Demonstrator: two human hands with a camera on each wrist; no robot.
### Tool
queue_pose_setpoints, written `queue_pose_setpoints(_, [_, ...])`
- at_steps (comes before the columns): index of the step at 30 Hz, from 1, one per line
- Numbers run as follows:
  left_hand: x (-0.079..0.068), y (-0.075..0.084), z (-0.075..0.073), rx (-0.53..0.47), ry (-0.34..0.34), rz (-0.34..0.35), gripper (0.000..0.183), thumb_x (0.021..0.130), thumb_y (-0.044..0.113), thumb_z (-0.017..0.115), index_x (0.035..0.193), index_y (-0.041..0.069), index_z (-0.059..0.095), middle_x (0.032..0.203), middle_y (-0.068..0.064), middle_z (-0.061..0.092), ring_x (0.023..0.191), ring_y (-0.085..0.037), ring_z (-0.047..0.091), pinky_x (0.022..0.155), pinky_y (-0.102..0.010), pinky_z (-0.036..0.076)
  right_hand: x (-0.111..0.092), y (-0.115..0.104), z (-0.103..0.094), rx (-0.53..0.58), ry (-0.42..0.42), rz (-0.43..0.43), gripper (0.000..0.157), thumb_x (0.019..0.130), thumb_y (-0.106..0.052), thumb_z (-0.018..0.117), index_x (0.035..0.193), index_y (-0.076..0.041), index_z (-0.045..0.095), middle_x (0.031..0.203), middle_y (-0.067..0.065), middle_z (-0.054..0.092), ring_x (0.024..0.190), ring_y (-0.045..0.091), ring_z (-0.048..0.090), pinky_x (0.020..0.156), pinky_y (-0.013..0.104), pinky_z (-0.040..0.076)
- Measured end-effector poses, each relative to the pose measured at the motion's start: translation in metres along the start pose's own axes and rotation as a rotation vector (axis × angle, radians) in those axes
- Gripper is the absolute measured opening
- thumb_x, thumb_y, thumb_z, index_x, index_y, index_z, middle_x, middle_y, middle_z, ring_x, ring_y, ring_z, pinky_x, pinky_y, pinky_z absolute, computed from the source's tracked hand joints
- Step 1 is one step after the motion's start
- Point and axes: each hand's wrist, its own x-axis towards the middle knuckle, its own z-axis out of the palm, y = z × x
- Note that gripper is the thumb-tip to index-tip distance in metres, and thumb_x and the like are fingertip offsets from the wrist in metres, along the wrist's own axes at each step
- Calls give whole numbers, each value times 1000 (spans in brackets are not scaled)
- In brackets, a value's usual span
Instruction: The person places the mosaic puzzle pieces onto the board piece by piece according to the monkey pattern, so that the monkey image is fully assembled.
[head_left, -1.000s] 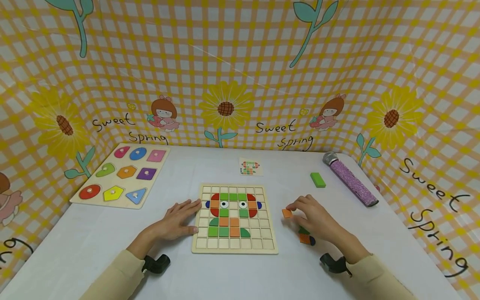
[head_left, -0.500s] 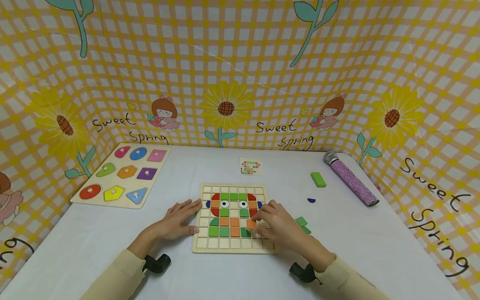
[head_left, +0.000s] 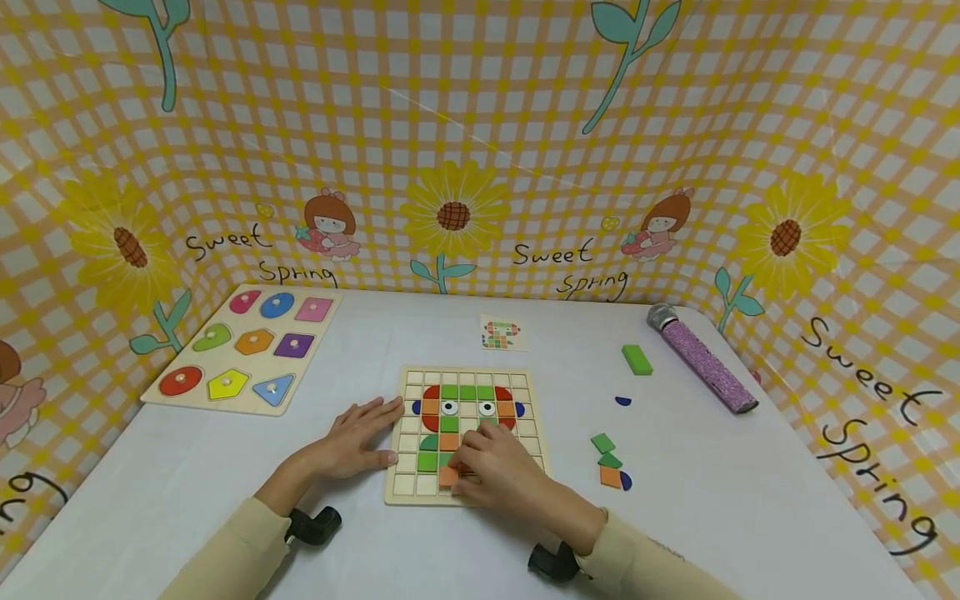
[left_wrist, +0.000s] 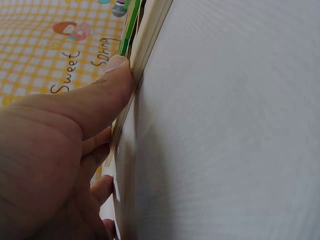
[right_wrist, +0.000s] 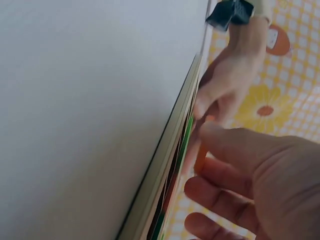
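Note:
A wooden grid board (head_left: 406, 483) holds coloured tiles forming a figure with two eye pieces, red corners and a green and orange body. My left hand (head_left: 341, 442) rests along the board's left edge with fingers extended; in the left wrist view its thumb (left_wrist: 112, 82) touches the edge. Over the lower rows, my right hand (head_left: 501, 468) pinches an orange square tile (head_left: 448, 476) between thumb and fingers. The right wrist view has that orange tile (right_wrist: 201, 157) edge-on, close over the board. Part of the figure is hidden beneath the right hand.
Right of the board lie a green square (head_left: 603, 442), a green piece (head_left: 611, 459), an orange square (head_left: 611, 477) and blue half-rounds (head_left: 623, 401). Beyond are a green block (head_left: 637, 360), a glittery microphone (head_left: 705, 362), a pattern card (head_left: 503, 333) and a knobbed shape puzzle (head_left: 161, 398).
My right hand has picked up the orange square from the table at the right and carried it left to the board's lower rows. The left hand has stayed in place.

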Motion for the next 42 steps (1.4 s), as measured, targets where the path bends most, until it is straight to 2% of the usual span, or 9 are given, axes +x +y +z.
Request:
queue_pose_setpoints(7, [0,0,-1,-2,-1,-4,73,89,36,63,149,11,29,158,-9,23,146,-39,11,114,-64,1,12,-14,4,-11,-62,11,19,78,-34,71,92,-22,73,91,-9,64,83,11,44,75,25,41])
queue_pose_setpoints(15, [-1,2,-1,-1,-2,6,72,89,35,62,148,10,29,158,-10,23,145,-39,11,113,-65,2,18,-18,7,14,-126,45,18,80,-35,71,93,-24,72,95,-10,63,88,11,43,75,25,37])
queue_pose_setpoints(19, [-1,1,-1,-4,-2,7,72,89,35,63,148,9,30,158,-11,23,145,-39,11,113,-65,2,19,-19,8,10,-121,42,18,80,-36,71,93,-24,72,95,-10,62,89,11,43,78,28,40])
queue_pose_setpoints(25, [-1,0,0,-1,2,19,73,89,34,63,148,9,30,158,-10,23,145,-39,13,113,-65,3,18,-20,10,11,-126,45,25,78,-45,72,94,-25,72,98,-9,62,91,11,43,81,30,43])
queue_pose_setpoints(32, [0,-2,1,5,10,28,72,89,34,63,148,9,30,157,-10,24,145,-40,13,113,-65,4,14,-17,7,40,-113,60,24,78,-41,73,95,-24,72,97,-9,63,88,10,42,78,26,40])
queue_pose_setpoints(37, [0,0,1,0,10,29,73,89,35,63,148,9,30,158,-10,23,145,-40,12,113,-65,3,3,-6,1,87,-77,87,26,75,-38,76,95,-21,73,93,-8,62,87,10,43,78,28,41])
queue_pose_setpoints(42, [0,1,1,-8,21,31,74,87,33,65,147,7,31,157,-12,24,144,-41,13,113,-66,3,-14,14,-7,103,-20,149,28,73,-36,79,94,-18,73,92,-7,62,89,11,44,79,31,41])
